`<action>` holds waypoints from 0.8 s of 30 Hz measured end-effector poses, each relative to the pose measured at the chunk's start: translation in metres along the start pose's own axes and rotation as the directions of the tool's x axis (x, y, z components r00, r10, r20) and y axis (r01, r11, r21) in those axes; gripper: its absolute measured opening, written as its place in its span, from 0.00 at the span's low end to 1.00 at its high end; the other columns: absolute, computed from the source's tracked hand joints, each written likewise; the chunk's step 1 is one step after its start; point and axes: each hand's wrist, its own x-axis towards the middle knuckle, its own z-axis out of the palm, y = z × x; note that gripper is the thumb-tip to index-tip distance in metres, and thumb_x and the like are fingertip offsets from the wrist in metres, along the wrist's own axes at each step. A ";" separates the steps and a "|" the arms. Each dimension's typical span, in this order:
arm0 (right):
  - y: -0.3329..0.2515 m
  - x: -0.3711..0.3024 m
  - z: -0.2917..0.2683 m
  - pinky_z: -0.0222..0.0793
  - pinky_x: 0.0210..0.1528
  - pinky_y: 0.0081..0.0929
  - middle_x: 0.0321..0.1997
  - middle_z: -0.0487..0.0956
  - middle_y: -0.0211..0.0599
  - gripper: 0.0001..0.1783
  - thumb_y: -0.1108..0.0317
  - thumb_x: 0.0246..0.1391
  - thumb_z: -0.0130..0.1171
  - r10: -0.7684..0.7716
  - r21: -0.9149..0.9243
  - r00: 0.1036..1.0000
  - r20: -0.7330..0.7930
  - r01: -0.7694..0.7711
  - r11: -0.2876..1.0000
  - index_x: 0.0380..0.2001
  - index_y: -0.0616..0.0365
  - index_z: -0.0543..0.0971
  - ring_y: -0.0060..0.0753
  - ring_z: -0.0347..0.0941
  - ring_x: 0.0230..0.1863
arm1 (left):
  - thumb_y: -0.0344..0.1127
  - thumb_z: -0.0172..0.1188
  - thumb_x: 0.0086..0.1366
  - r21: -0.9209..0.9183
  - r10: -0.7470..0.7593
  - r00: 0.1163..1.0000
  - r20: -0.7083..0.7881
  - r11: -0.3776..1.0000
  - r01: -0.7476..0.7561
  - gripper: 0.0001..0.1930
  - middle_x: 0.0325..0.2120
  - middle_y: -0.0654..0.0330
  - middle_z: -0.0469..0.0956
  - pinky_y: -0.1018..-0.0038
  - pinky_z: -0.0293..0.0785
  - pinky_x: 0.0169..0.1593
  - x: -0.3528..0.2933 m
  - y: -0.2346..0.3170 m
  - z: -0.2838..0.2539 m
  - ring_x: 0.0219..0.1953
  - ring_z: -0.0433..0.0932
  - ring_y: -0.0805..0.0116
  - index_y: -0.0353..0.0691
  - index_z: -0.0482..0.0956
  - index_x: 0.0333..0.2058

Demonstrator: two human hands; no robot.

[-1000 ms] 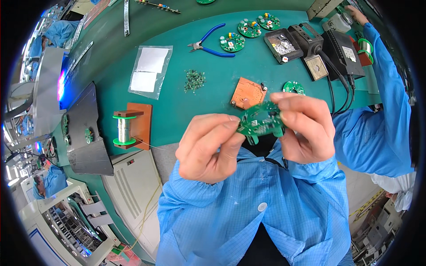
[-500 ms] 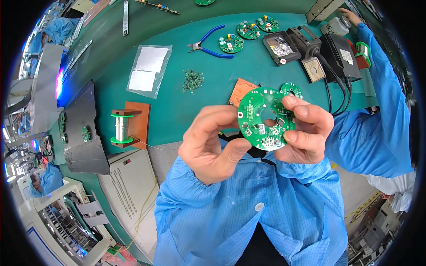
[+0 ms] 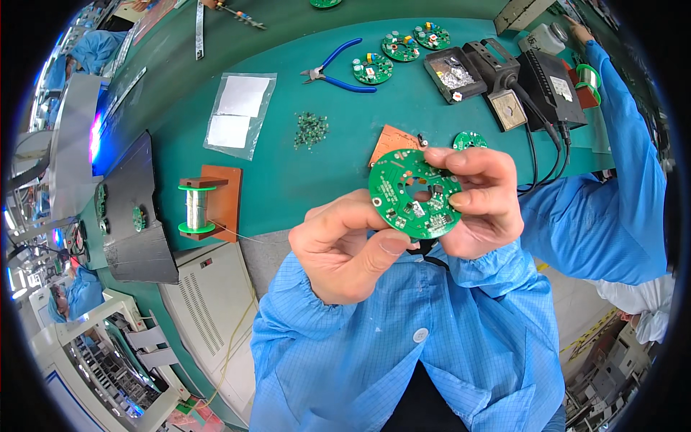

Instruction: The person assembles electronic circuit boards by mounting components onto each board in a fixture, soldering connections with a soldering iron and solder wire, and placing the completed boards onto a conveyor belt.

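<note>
- Close to the chest, left hand (image 3: 345, 248) and right hand (image 3: 479, 205) pinch a round green circuit board (image 3: 416, 193), fingers pressed on its rim.
- Seemingly inspection; next calls for careful turning.
- At 12 o'clock, blue pliers (image 3: 338, 68) lie on the table (image 3: 302, 173).

A green workbench (image 3: 338, 165) carries blue-handled pliers (image 3: 340, 70), round circuit boards (image 3: 399, 47), a solder spool (image 3: 196, 209), a clear bag (image 3: 240, 115) and a soldering station (image 3: 548, 86).
</note>
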 end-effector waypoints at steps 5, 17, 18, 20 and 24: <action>0.001 0.002 0.001 0.78 0.57 0.41 0.54 0.68 0.51 0.21 0.85 0.44 0.69 0.099 0.191 0.995 0.009 -0.099 0.977 0.39 0.57 0.73 0.49 0.75 0.56 | 0.25 0.71 0.55 0.132 -0.007 1.000 0.007 0.991 0.006 0.08 0.27 0.52 0.83 0.76 0.75 0.34 -0.001 0.000 0.000 0.30 0.81 0.71 0.30 0.79 0.29; 0.004 -0.005 0.006 0.78 0.56 0.41 0.53 0.69 0.52 0.21 0.84 0.43 0.70 0.122 0.307 0.992 0.024 -0.124 0.944 0.39 0.59 0.72 0.49 0.76 0.54 | 0.28 0.74 0.54 0.183 0.047 0.999 0.005 0.982 -0.047 0.10 0.27 0.54 0.83 0.78 0.74 0.31 -0.001 0.000 0.002 0.28 0.81 0.74 0.31 0.80 0.27; 0.004 -0.005 0.005 0.78 0.56 0.41 0.53 0.69 0.52 0.21 0.84 0.43 0.70 0.128 0.305 0.991 0.031 -0.131 0.943 0.39 0.59 0.72 0.49 0.76 0.54 | 0.28 0.74 0.54 0.183 0.047 0.999 0.004 0.982 -0.047 0.10 0.27 0.54 0.83 0.78 0.74 0.31 -0.001 0.000 0.001 0.28 0.81 0.74 0.31 0.80 0.27; 0.003 -0.005 0.005 0.78 0.56 0.41 0.53 0.69 0.53 0.21 0.84 0.43 0.71 0.134 0.303 0.990 0.038 -0.139 0.943 0.38 0.59 0.72 0.49 0.77 0.54 | 0.28 0.74 0.54 0.213 0.064 0.998 0.023 0.975 -0.067 0.10 0.27 0.54 0.83 0.78 0.74 0.31 0.000 0.001 0.001 0.28 0.81 0.74 0.31 0.80 0.28; 0.003 -0.004 0.005 0.78 0.55 0.41 0.53 0.69 0.53 0.21 0.84 0.43 0.70 0.138 0.291 0.990 0.038 -0.143 0.946 0.38 0.59 0.71 0.49 0.77 0.54 | 0.28 0.74 0.53 0.226 0.056 0.998 0.019 0.972 -0.059 0.10 0.26 0.55 0.83 0.78 0.73 0.30 0.002 0.000 0.001 0.28 0.80 0.74 0.31 0.80 0.28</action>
